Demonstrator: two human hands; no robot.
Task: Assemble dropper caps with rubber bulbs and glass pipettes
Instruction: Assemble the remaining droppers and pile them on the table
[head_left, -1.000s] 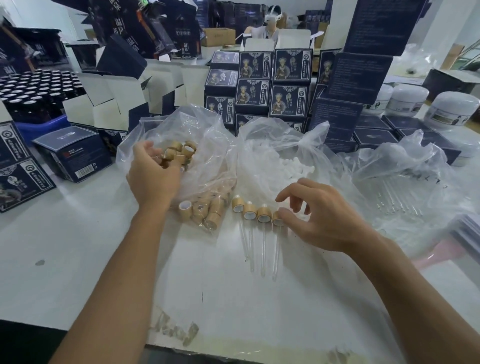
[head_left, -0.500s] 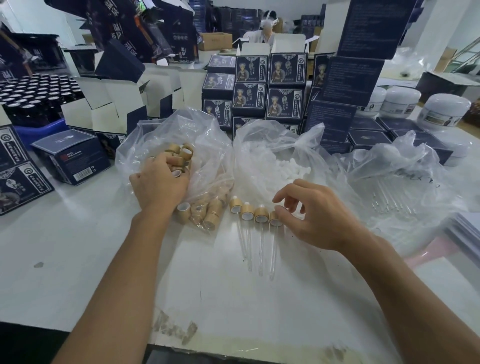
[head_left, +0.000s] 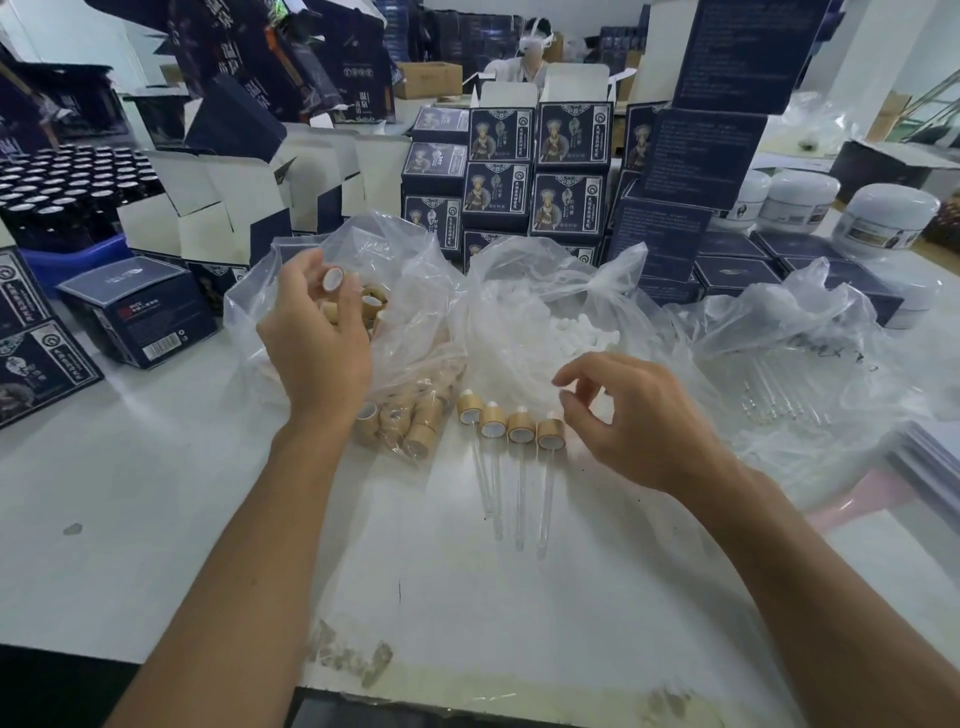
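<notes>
Bamboo-coloured caps (head_left: 358, 306) fill the left hand (head_left: 317, 343), fingers curled round them above an open plastic bag (head_left: 415, 291). Beside it, the right hand (head_left: 639, 421) hovers loosely curled and holding nothing, just beside four finished droppers (head_left: 511, 431) lying in a row on the white table (head_left: 130, 493).

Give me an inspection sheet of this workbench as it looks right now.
Surface: white table, scuffed near the front edge.
Job's things: four assembled droppers lying in a row; bag of wooden caps; bag of white bulbs; bag of glass pipettes.
Clutter: printed boxes, white jars, dark bottles.
Grippers: left hand holds wooden caps; right hand empty, fingers loosely curled.
Cables: nothing seen.
Surroundings: a person seated behind the boxes.
</notes>
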